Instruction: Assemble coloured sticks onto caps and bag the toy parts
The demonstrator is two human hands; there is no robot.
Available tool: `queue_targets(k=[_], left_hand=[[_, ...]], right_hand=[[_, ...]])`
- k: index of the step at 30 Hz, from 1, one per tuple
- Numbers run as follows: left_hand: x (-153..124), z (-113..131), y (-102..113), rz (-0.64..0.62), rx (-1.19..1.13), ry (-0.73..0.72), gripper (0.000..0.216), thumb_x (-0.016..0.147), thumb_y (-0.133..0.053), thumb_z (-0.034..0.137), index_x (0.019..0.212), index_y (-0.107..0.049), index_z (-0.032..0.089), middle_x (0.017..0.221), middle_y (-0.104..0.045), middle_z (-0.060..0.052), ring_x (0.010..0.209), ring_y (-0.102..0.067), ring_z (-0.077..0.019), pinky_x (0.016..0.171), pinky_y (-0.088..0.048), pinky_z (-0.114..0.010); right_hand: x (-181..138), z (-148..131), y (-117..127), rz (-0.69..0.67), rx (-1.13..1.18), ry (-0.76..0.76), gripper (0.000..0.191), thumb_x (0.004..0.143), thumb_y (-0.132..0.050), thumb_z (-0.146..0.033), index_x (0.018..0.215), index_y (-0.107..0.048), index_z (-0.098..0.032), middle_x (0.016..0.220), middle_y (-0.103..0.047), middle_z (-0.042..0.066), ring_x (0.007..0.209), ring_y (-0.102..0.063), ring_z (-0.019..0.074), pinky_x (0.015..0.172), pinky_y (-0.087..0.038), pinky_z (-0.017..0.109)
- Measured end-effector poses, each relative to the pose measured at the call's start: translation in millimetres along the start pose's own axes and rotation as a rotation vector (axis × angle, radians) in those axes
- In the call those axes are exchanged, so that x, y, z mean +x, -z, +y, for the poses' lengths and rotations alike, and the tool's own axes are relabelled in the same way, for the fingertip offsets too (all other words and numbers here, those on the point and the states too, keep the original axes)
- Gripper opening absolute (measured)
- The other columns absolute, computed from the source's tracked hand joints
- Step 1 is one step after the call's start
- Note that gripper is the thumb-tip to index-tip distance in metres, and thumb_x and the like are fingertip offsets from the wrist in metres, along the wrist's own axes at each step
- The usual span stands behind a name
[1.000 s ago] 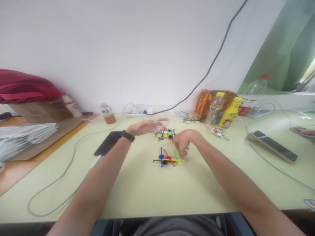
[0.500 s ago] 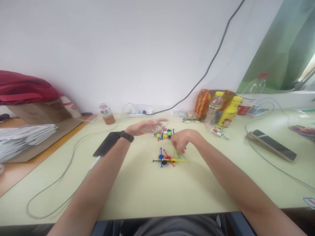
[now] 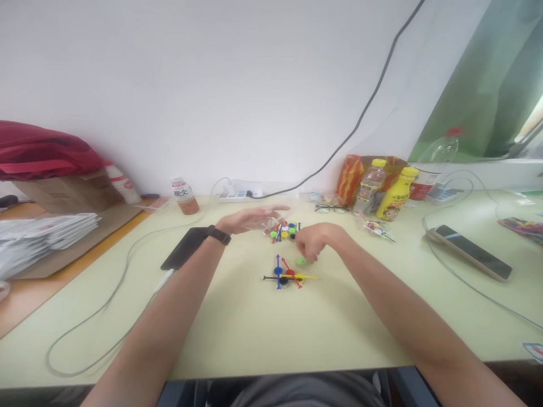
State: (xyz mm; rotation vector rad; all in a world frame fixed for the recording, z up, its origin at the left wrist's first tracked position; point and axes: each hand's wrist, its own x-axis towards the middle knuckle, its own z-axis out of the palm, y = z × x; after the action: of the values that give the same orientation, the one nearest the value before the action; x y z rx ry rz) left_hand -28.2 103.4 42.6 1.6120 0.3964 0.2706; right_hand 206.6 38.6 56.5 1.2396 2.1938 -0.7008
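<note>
My left hand (image 3: pixel 253 218) reaches over the table with its fingers stretched out, beside a small pile of coloured plastic spinner pieces (image 3: pixel 285 232). Something clear, like thin plastic, shows faintly under its palm. My right hand (image 3: pixel 313 242) is closed, fingertips pointing down, pinching a green spinner arrow (image 3: pixel 301 261) that is mostly hidden by the fingers. Just below it lies a group of arrow spinners: a blue one (image 3: pixel 278 271), a red one (image 3: pixel 290 272), a black one (image 3: pixel 283 280) and a yellow one (image 3: pixel 309 277), overlapping one another.
A black phone (image 3: pixel 183 249) on a cable lies by my left forearm, another phone (image 3: pixel 473 251) at the right. Bottles (image 3: pixel 184 196), a yellow bottle (image 3: pixel 396 195), glasses (image 3: pixel 331 208) and a power strip (image 3: pixel 237 195) stand or lie along the wall.
The green arrow has lifted away from the yellow spinner and turned, so less of it shows below my right hand. My left hand has barely moved.
</note>
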Motion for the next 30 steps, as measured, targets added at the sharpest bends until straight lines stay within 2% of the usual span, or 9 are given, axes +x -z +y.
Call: queue_targets(k=[3, 6, 9, 12, 16, 20, 27, 30], left_hand=[[-2, 1, 2, 0.003, 0.012, -0.004, 0.064, 0.099, -0.052, 0.047, 0.158, -0.04, 0.024, 0.136, -0.058, -0.018, 0.098, -0.059, -0.0244, 0.082, -0.045, -0.035], [-4, 3, 2, 0.016, 0.032, 0.007, 0.063, 0.099, -0.053, 0.046, 0.157, -0.041, 0.024, 0.134, -0.059, -0.017, 0.098, -0.059, -0.024, 0.082, -0.045, -0.035], [-4, 4, 2, 0.036, 0.054, 0.024, 0.062, 0.098, -0.056, 0.044, 0.156, -0.042, 0.026, 0.133, -0.06, -0.015, 0.098, -0.059, -0.0232, 0.083, -0.045, -0.034], [-3, 1, 2, 0.043, 0.07, 0.017, 0.064, 0.096, -0.06, 0.045, 0.156, -0.044, 0.026, 0.126, -0.062, -0.013, 0.096, -0.058, -0.0222, 0.083, -0.044, -0.033], [0, -2, 2, 0.021, 0.087, 0.001, 0.066, 0.094, -0.063, 0.045, 0.155, -0.045, 0.025, 0.121, -0.062, -0.012, 0.093, -0.056, -0.0208, 0.082, -0.044, -0.032], [1, 0, -2, -0.006, 0.121, -0.009, 0.067, 0.095, -0.063, 0.045, 0.156, -0.044, 0.025, 0.127, -0.06, -0.013, 0.103, -0.056, -0.0238, 0.086, -0.044, -0.033], [6, 6, -15, -0.027, 0.152, -0.011, 0.066, 0.095, -0.063, 0.043, 0.156, -0.044, 0.024, 0.139, -0.059, -0.014, 0.127, -0.052, -0.0297, 0.105, -0.038, -0.04], [10, 5, -19, -0.024, 0.134, -0.023, 0.066, 0.094, -0.065, 0.04, 0.155, -0.045, 0.025, 0.147, -0.055, -0.013, 0.134, -0.048, -0.0312, 0.105, -0.038, -0.04]], right_hand=[[-16, 4, 6, 0.074, -0.001, 0.028, 0.011, 0.064, -0.069, -0.02, 0.074, -0.071, -0.017, 0.089, -0.075, 0.007, 0.083, -0.067, 0.0234, 0.064, -0.046, 0.029], [-45, 20, 13, 0.174, 0.083, 0.095, 0.01, 0.071, -0.067, -0.02, 0.079, -0.072, -0.019, 0.092, -0.076, 0.005, 0.081, -0.068, 0.0208, 0.063, -0.046, 0.027], [-83, 45, 18, 0.414, 0.169, 0.194, 0.011, 0.08, -0.069, -0.03, 0.085, -0.074, -0.022, 0.093, -0.075, 0.004, 0.085, -0.067, 0.0203, 0.067, -0.047, 0.027], [-115, 68, 18, 0.655, 0.258, 0.282, 0.026, 0.086, -0.07, -0.047, 0.088, -0.076, -0.022, 0.091, -0.074, 0.005, 0.083, -0.065, 0.0202, 0.069, -0.047, 0.029], [-129, 82, 16, 0.923, 0.403, 0.219, 0.037, 0.084, -0.07, -0.058, 0.09, -0.076, -0.021, 0.087, -0.073, 0.007, 0.082, -0.064, 0.0219, 0.067, -0.048, 0.031], [-116, 82, 18, 0.972, 0.385, 0.142, 0.038, 0.081, -0.072, -0.059, 0.086, -0.076, -0.021, 0.076, -0.07, 0.006, 0.074, -0.061, 0.0211, 0.062, -0.045, 0.031], [-89, 71, 20, 0.933, 0.386, 0.173, 0.035, 0.082, -0.07, -0.053, 0.086, -0.077, -0.019, 0.074, -0.067, 0.003, 0.067, -0.054, 0.0164, 0.059, -0.04, 0.029], [-77, 62, 20, 0.922, 0.41, 0.225, 0.033, 0.082, -0.068, -0.05, 0.085, -0.077, -0.018, 0.071, -0.064, 0.002, 0.064, -0.05, 0.0145, 0.059, -0.037, 0.028]])
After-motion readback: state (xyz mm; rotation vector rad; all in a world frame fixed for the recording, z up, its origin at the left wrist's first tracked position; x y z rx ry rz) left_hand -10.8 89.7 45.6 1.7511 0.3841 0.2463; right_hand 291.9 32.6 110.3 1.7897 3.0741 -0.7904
